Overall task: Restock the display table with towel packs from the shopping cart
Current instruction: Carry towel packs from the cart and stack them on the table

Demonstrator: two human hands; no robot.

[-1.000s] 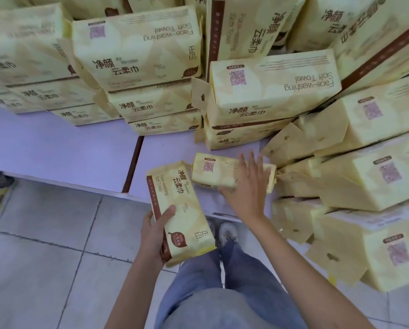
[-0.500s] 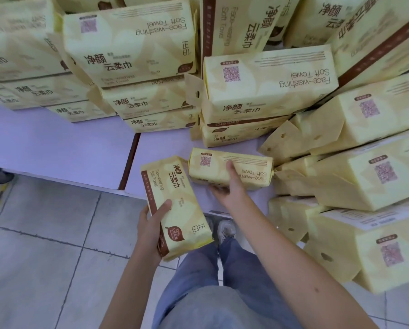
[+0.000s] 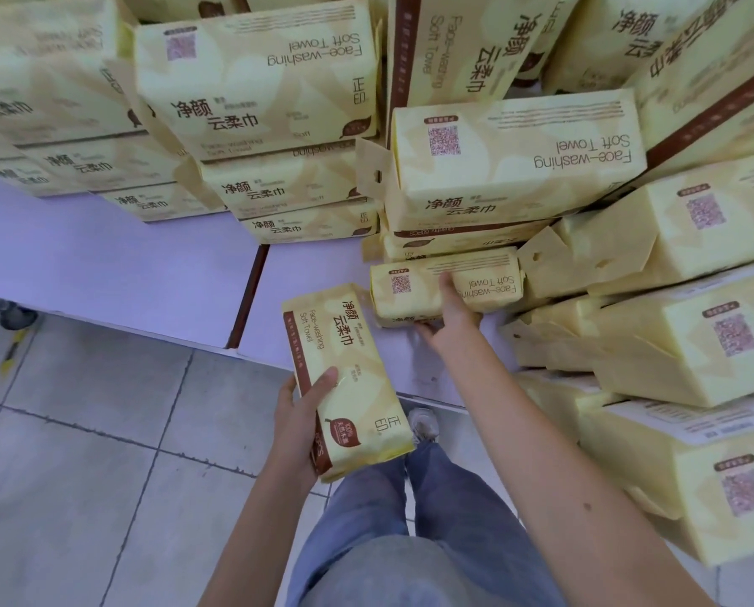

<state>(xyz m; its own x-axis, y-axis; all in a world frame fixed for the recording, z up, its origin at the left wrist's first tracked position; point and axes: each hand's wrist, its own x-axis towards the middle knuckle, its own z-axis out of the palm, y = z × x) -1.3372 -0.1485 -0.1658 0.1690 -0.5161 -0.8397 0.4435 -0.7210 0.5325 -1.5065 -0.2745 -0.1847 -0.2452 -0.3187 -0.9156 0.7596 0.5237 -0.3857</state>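
Holding one towel pack [image 3: 349, 374] in the left hand [image 3: 296, 418], the person stands at the front edge of the display table [image 3: 103, 265]. The thumb lies across the printed front of this pack and the other fingers are curled round its brown side. The pack is tilted, with its upper end over the front edge of the table and its lower end over the tiled floor [image 3: 81, 453] and the jeans [image 3: 410, 541]. The right hand [image 3: 449, 322] grips a second pack [image 3: 489, 280], which lies flat on the table near the front edge. Its thumb is on the top face and its fingers are bent round the near side. This second pack touches the low stack [image 3: 511, 168] directly behind it and the leaning pile [image 3: 673, 234] on the right side of the table. More stacks [image 3: 257, 81] stand along the back of the table, toward the left corner. One shoe [image 3: 423, 424] shows just below the front edge.
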